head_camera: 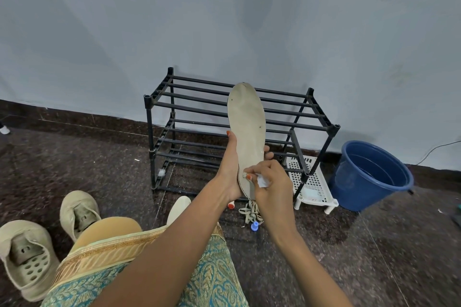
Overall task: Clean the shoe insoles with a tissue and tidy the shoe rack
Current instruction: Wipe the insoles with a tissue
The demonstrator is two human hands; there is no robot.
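Observation:
A long beige insole (pixel 247 122) stands upright in front of the black shoe rack (pixel 311 117). My left hand (pixel 230 167) grips its lower half, thumb on the left edge and fingertips showing on the right edge. My right hand (pixel 270 182) pinches a crumpled white tissue (pixel 263 180) against the heel end of the insole. The rack's two shelves of bars hold nothing.
Two beige shoes (pixel 27 257) (pixel 79 212) lie on the dark floor at the left, without insoles. Another insole (pixel 178 208) and loose laces (pixel 252 213) lie below my hands. A white perforated stand (pixel 313 182) and a blue bucket (pixel 369 174) sit right of the rack.

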